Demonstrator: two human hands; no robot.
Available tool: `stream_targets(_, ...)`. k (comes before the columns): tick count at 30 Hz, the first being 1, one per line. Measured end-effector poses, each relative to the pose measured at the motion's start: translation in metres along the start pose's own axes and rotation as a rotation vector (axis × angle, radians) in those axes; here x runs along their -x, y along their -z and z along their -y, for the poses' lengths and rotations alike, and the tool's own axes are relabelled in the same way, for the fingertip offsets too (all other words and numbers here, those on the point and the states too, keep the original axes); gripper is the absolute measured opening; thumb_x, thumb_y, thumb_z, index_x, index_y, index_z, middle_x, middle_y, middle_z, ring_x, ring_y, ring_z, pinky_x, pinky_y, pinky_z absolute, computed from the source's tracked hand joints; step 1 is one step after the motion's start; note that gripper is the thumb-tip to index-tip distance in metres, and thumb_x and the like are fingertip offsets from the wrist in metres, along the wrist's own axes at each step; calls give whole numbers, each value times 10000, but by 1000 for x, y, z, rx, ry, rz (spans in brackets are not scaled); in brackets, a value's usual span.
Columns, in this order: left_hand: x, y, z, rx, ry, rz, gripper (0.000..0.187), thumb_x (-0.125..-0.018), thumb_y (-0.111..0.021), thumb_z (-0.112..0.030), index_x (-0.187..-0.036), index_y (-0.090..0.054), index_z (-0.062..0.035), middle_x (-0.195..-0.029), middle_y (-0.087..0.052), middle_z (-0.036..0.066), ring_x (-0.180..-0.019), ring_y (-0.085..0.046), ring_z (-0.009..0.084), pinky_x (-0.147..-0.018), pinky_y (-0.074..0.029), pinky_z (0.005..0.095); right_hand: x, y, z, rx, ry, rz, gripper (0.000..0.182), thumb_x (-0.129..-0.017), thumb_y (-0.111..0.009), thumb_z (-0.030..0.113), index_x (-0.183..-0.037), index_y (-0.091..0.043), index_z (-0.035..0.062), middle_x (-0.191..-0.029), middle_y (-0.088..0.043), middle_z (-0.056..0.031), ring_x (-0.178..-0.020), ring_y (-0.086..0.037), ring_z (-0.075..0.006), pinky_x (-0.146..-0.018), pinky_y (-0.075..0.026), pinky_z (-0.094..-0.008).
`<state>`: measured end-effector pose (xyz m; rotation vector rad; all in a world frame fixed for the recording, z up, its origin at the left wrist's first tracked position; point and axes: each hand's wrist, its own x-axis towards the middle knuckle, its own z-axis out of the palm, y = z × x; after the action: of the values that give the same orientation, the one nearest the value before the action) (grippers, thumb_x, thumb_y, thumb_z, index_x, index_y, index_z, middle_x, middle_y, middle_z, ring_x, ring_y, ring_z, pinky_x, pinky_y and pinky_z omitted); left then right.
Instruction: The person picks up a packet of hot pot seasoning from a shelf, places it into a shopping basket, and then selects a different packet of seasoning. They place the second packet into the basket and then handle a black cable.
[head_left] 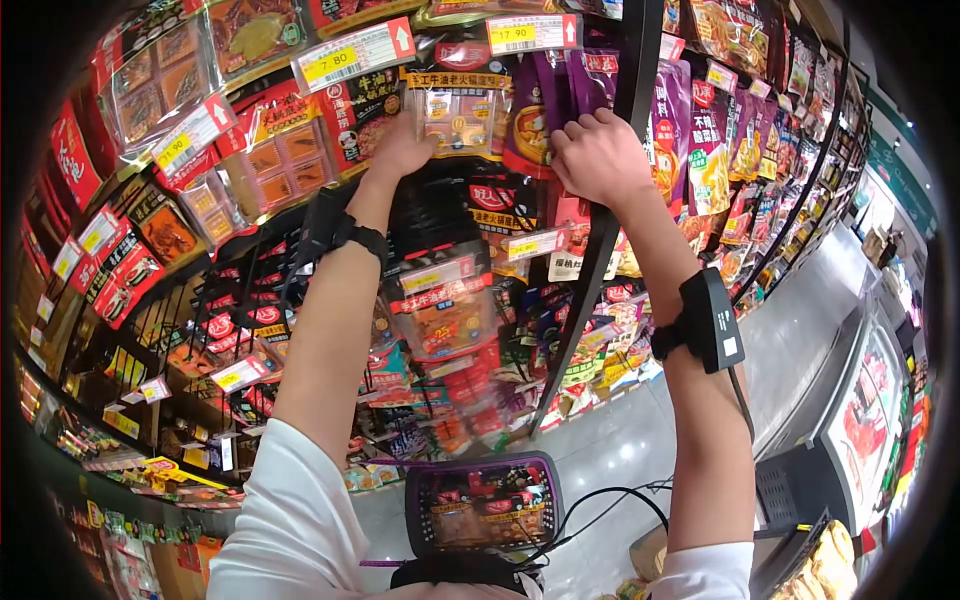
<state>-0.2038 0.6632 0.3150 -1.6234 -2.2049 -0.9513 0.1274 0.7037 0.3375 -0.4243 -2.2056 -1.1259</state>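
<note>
My left hand (402, 152) is raised to the shelf, at the lower left corner of a hotpot base packet (459, 112) with a clear window. Its thumb stands apart from the fingers, which point up beside a black and red packet (362, 118). Some of those fingertips are hard to make out. My right hand (603, 158) has its fingers curled at the edge of a purple packet (533, 120), beside the black upright post. The fingertips are hidden by the hand itself.
A dark upright post (575, 345) divides the shelving. Price tags (353, 56) line the shelf edges. Below me is a shopping basket (484, 550) with packets inside. A display case (850, 430) stands at the right, and more packets (447, 318) hang lower down.
</note>
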Motion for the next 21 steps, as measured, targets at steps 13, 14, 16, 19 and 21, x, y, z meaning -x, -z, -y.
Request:
stream_targets(13,-19,-30,-10,336,195,-190,1027,-690,-791,-522,-1349,-361,138,-1397,-386,348,-1280,-444,478,-1060,-399,462,-6,3,6,67,-91,108,166,-835,-595,249,-781,-636,98,-781,-680,-57,-776,-650,-207,-787,-456,-325)
stream_targets(14,-19,-39,-10,268,194,-253,1012,-693,-783,-529,-1334,-367,135,-1386,-378,338,-1276,-427,478,-1066,-383,474,-6,4,7,60,-99,111,166,-832,-598,252,-782,-636,99,-784,-681,-57,-781,-650,-207,-789,-456,-327)
stream_targets(16,-15,-48,-15,137,201,-380,982,-698,-765,-542,-1304,-379,128,-1363,-363,316,-1268,-395,476,-1080,-351,498,-7,7,7,46,-107,122,164,-828,-605,256,-785,-637,100,-790,-682,-57,-791,-650,-206,-793,-456,-330)
stream_targets(19,-15,-51,-13,187,202,-329,971,-693,-745,-566,-1304,-373,91,-1339,-368,307,-1280,-341,453,-1099,-295,507,-6,2,5,28,-80,5,196,-838,-620,257,-720,-587,104,-714,-618,-38,-736,-610,-210,-733,-459,-344)
stream_targets(21,-18,-53,-14,200,198,-361,936,-683,-757,-545,-1301,-390,54,-1314,-385,292,-1252,-376,443,-1077,-331,500,-6,4,5,26,-85,15,188,-835,-619,261,-734,-596,104,-724,-625,-37,-748,-617,-208,-747,-457,-340)
